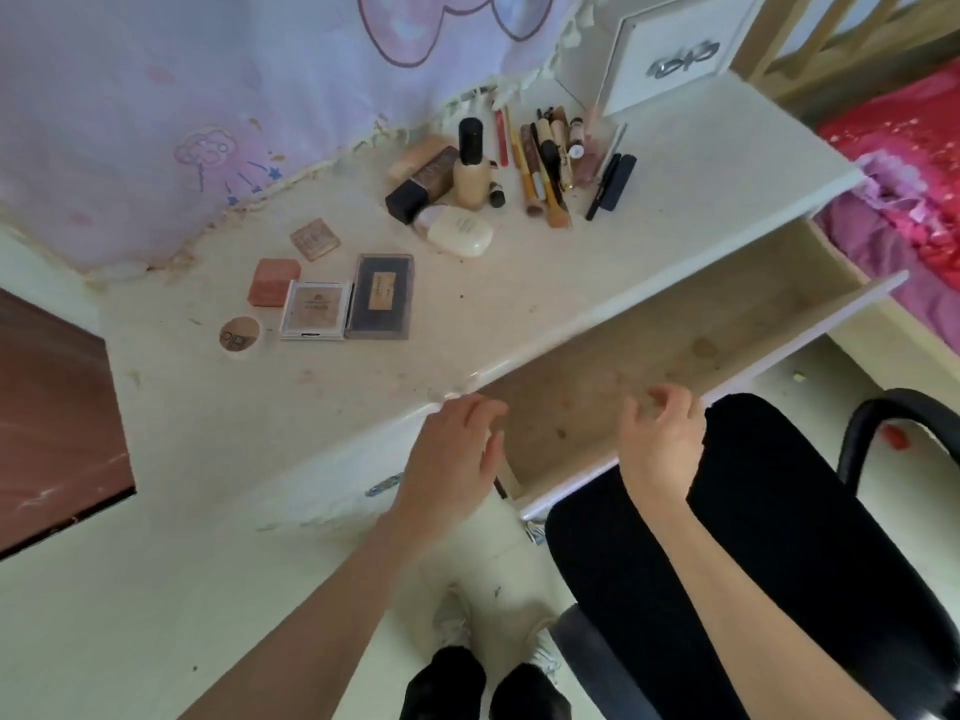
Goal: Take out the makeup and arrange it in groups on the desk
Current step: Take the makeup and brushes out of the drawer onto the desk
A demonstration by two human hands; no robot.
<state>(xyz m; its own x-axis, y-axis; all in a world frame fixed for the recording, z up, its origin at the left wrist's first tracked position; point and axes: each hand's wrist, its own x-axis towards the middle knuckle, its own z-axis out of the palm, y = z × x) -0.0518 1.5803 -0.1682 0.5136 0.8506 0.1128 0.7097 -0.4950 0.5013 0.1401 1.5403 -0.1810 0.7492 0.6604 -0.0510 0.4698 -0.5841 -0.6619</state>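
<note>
While makeup lies grouped on the table at upper centre, both hands, left and right, hover loosely open and hold nothing over the open drawer.

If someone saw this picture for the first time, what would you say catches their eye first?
Most likely the makeup laid out in three groups on the desk: flat compacts to the left, bottles in the middle, and brushes and pencils to the right. Next comes the open drawer, which looks empty, with the left hand and right hand hovering at its near end, holding nothing.
</note>
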